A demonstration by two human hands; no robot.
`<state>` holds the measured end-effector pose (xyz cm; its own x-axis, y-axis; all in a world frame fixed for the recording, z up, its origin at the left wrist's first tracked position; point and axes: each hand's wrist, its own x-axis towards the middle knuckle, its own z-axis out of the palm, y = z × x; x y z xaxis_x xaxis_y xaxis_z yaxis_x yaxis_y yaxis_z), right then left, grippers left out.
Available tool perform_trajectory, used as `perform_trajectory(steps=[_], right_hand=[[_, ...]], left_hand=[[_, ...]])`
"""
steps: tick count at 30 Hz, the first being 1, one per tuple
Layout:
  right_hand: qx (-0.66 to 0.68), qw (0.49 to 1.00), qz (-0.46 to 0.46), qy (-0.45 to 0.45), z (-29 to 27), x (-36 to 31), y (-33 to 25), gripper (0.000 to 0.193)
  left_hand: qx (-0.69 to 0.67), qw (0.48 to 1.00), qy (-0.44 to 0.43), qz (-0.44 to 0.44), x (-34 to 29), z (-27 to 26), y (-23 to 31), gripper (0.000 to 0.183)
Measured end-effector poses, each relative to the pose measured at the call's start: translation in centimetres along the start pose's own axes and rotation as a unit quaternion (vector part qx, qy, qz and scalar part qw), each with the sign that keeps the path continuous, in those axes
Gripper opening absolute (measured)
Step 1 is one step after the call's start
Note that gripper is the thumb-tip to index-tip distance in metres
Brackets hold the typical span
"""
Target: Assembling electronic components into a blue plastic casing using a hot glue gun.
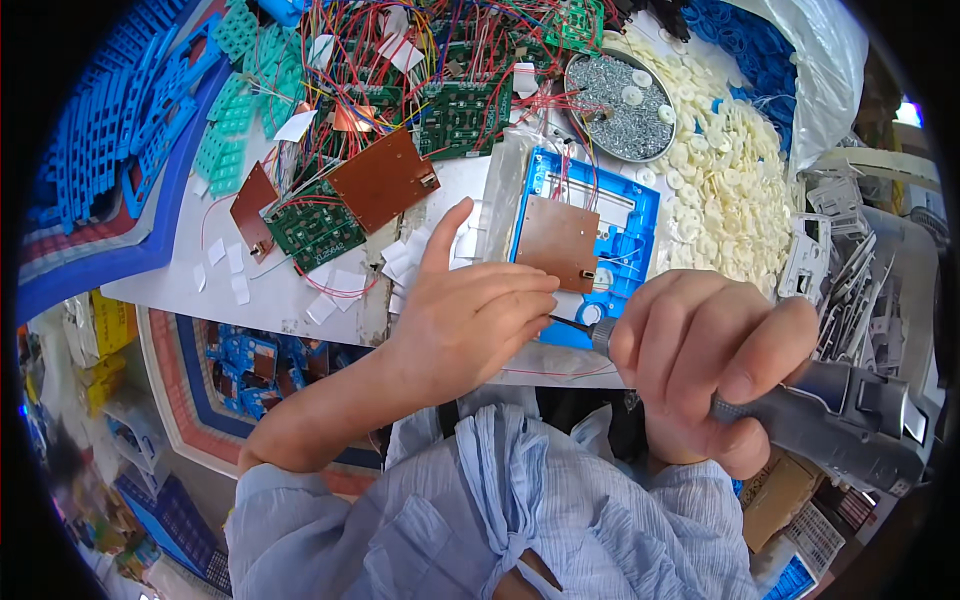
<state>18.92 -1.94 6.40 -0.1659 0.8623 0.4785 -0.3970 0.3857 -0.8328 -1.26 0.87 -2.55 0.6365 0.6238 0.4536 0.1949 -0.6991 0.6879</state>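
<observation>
My right hand (pixel 700 350) is wrapped round a dark grey electric screwdriver (pixel 830 415). Its thin bit points left, the tip by my left fingertips. My left hand (pixel 455 325) is stretched out, thumb raised and fingers side by side, over the near left edge of a blue plastic housing (pixel 640 230). Whether those fingertips touch the bit or a small screw cannot be made out. In the housing lies a brown circuit board (pixel 556 245) with red wires running off its far side.
Wired green circuit boards (pixel 460 120) and loose brown boards (pixel 385 180) cover the far middle. A round tin of screws (pixel 620 105) stands beside a heap of cream plastic pieces (pixel 720 190). Blue plastic parts (pixel 130 110) fill the far left; a bin of blue assemblies (pixel 255 365) sits below the table.
</observation>
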Motion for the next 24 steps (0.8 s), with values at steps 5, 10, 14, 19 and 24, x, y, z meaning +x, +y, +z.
perform_trajectory(steps=[5,10,14,19,24], right_hand=[[-0.003,1.000,0.005,0.007,0.1,0.2,0.7,0.032],[-0.029,0.999,0.003,0.013,-0.1,1.2,1.7,0.032],[-0.080,0.996,0.010,0.047,-1.3,2.3,3.0,0.030],[-0.107,0.993,0.017,0.054,-2.2,2.7,5.6,0.030],[-0.090,0.994,0.031,0.062,-1.8,2.6,5.7,0.031]], left_hand=[[-0.010,1.000,-0.002,-0.008,0.2,0.2,-0.3,0.017],[0.043,0.998,-0.018,-0.034,0.4,-0.2,-0.9,0.024],[0.160,0.984,-0.041,-0.069,1.0,-1.3,-1.2,0.042],[0.231,0.965,-0.118,-0.049,0.8,-1.7,-1.1,0.049],[0.217,0.970,-0.104,-0.036,1.4,-1.4,-1.0,0.042]])
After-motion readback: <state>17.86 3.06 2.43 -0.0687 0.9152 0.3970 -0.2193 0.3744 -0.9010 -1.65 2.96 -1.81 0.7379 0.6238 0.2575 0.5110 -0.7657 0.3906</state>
